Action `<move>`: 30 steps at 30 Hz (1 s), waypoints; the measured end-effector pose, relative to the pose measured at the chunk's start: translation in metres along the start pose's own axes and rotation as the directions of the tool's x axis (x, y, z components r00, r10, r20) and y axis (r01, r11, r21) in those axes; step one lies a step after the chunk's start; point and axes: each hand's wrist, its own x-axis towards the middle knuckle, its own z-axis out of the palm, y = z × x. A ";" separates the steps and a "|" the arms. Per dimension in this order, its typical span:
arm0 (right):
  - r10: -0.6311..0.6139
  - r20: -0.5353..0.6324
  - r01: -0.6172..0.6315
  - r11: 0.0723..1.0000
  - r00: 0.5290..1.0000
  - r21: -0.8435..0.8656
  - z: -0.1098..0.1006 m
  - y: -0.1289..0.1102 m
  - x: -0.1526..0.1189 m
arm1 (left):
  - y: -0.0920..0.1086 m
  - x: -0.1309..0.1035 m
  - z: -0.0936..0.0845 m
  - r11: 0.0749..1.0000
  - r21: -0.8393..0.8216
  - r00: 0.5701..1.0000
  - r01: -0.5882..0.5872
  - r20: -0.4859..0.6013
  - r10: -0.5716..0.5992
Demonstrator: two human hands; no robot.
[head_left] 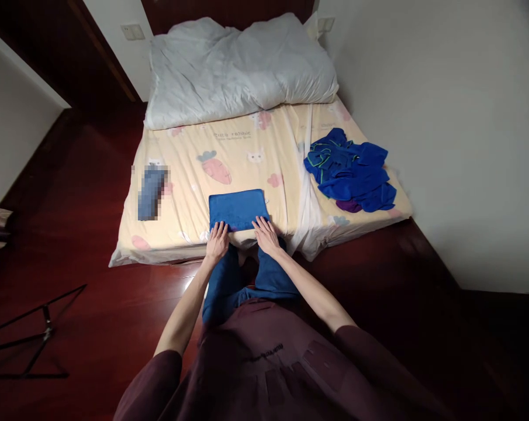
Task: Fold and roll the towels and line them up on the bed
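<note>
At the far left of the bed [176,175] lies a blurred blue item [152,192], well apart from the hands and playing no part here. Next comes the left hand [216,241], flat and open, fingers spread, palm down on the near left corner of the towel [238,209]; its grip has closed on nothing, it only presses. The towel is a folded blue rectangle lying flat near the bed's near edge, about midway across, its near hem just at the mattress edge. The right hand [266,235] mirrors the left, open and flat on the near right corner, also pressing rather than pinching. The step looks like smoothing or squaring a fold, so to do it well I would keep both palms flat, sweep outward and away from the body with even pressure so no ridge forms in the middle, and check that the far corners line up before any further fold. As the hem sits at the mattress edge, pressing too near could drag the towel off toward the floor [80,234]. Farther right, a pile [349,169] of loose blue cloths lies near the wall side of the bed, and a pillow [242,67] lies across the far end
</note>
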 end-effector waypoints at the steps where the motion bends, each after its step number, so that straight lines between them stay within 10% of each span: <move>1: 0.010 0.018 -0.010 1.000 1.000 -0.015 0.004 0.001 0.005 | -0.003 0.003 0.002 1.000 0.004 1.000 0.016 0.001 -0.016; 21: 0.114 0.094 -0.099 0.984 0.989 -0.145 0.008 0.025 0.065 | -0.025 0.054 -0.003 0.990 0.078 0.989 0.119 0.076 -0.125; 30: -0.017 0.234 0.064 0.978 0.972 -0.197 -0.021 0.025 0.017 | -0.008 0.010 -0.020 0.906 0.424 0.961 -0.010 0.255 -0.109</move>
